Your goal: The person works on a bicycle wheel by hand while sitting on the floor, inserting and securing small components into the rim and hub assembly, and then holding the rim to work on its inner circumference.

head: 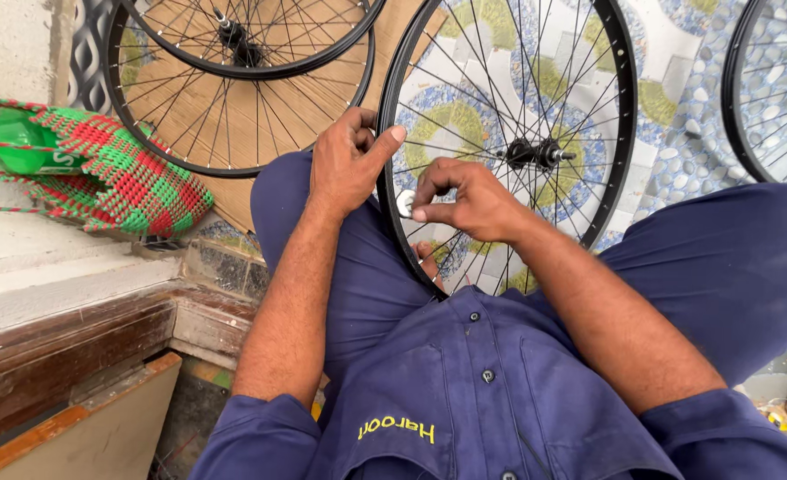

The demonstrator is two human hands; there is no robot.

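A black spoked bicycle wheel [624, 133] stands upright between my knees, its hub [535, 154] right of centre. My left hand [347, 160] grips the wheel's rim at its left side, thumb over the edge. My right hand [464, 197] reaches among the spokes just inside that rim, its fingers pinched on a small round silvery tool [406, 204] against a spoke. I wear dark blue work clothes [464, 382], and my lap hides the wheel's bottom.
Two more black spoked wheels [233, 98] lean at the upper left over a wooden board, and another wheel [758, 89] shows at the right edge. A green and red woven bag [118, 173] lies on the stone step at left. The floor is patterned tile.
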